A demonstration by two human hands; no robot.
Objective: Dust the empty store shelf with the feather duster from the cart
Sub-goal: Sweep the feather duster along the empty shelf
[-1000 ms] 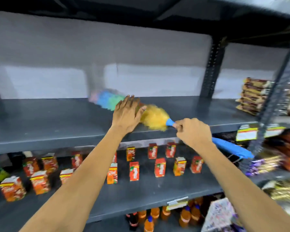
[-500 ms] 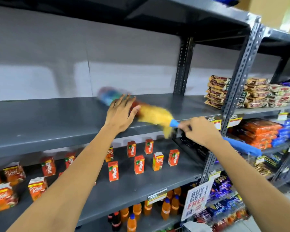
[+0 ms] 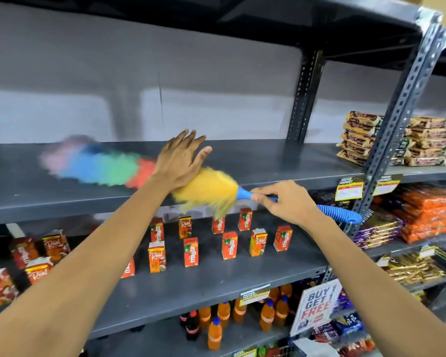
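Note:
The feather duster (image 3: 106, 168) lies across the empty grey shelf (image 3: 62, 199), its pink, blue, green and red tufts blurred at the left and its yellow tuft hanging over the front edge. My right hand (image 3: 285, 203) is shut on the duster's blue handle just behind the head. The ribbed grip sticks out to the right behind my wrist. My left hand (image 3: 179, 161) is flat with fingers spread, resting on the shelf over the duster's red and yellow part.
Small juice cartons (image 3: 191, 251) stand on the shelf below, with orange bottles (image 3: 242, 318) lower still. A perforated upright post (image 3: 394, 124) divides this bay from snack packets (image 3: 386, 143) at the right. A "Buy 1 Get 1 Free" sign (image 3: 317, 305) hangs at lower right.
The duster head has swept left along the shelf, its coloured tip now much farther left. The view has shifted left and down a little. My left hand stays on the shelf.

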